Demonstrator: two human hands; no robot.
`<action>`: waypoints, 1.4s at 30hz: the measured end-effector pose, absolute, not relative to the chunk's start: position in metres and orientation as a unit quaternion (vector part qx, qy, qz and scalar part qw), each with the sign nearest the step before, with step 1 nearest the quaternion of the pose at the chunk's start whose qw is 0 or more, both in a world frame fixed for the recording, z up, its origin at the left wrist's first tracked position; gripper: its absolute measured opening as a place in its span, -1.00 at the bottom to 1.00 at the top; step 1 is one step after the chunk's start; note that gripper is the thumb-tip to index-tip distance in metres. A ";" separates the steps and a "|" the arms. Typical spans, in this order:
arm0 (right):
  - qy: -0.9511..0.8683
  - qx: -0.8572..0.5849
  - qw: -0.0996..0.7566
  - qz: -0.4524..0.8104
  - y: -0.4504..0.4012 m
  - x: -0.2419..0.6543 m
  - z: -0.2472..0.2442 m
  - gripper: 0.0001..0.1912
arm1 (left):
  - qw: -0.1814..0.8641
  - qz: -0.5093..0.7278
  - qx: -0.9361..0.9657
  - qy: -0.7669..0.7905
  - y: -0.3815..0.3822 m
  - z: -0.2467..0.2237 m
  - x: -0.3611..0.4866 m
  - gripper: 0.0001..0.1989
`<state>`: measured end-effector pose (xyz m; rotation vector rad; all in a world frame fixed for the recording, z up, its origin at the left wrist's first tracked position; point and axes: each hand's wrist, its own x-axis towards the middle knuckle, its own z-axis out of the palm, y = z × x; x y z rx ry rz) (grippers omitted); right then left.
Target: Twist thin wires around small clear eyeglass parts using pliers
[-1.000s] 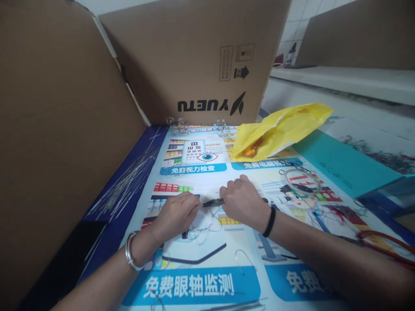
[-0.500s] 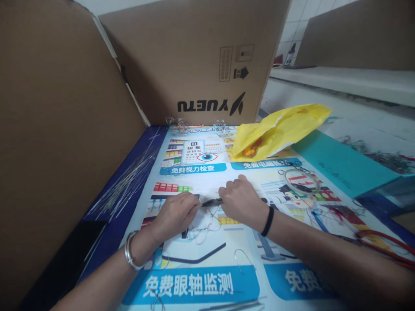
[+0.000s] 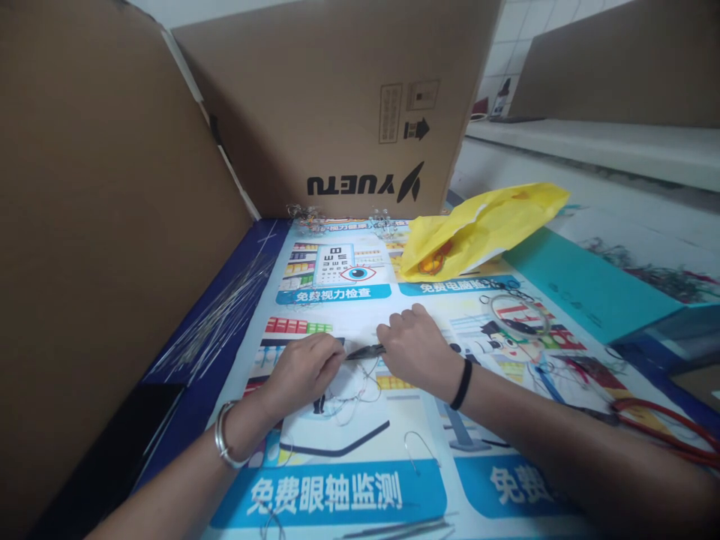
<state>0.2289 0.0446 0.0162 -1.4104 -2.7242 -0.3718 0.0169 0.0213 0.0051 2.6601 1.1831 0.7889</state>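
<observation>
Dark pliers (image 3: 364, 352) are gripped in my right hand (image 3: 419, 352), their jaws pointing left over the printed sheet (image 3: 360, 409). My left hand (image 3: 308, 369) is closed, thumb and fingers pressed together at the tips of the jaws; whatever it pinches is too small to name. Thin wire loops (image 3: 360, 390) lie on the sheet just below the pliers. A curved wire (image 3: 419, 444) rests lower down, in front of my right wrist.
Straight wires (image 3: 217, 319) lie at the left edge. Tall cardboard (image 3: 337, 97) stands behind and at the left. A yellow bag (image 3: 489, 229), a turquoise box (image 3: 590, 285), a wire coil (image 3: 520, 315) and red-handled tool (image 3: 664, 427) are at the right.
The hands and pliers keep nearly the same pose. The view has shifted slightly, so things on the right sit a little further left.
</observation>
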 end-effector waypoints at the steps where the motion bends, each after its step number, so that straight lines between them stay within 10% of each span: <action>1: -0.878 -0.463 0.030 -0.113 0.045 0.229 0.016 -0.86 | 0.067 0.262 0.874 0.403 0.022 0.005 0.017 -0.90; 26: -0.857 -0.503 0.048 -0.096 0.058 0.235 0.007 -0.78 | 0.041 0.308 0.815 0.488 0.033 0.010 0.011 -0.90; 42: -0.858 -0.501 0.048 -0.106 0.060 0.236 0.003 -0.74 | 0.178 0.026 0.942 0.285 -0.022 0.087 0.041 -0.84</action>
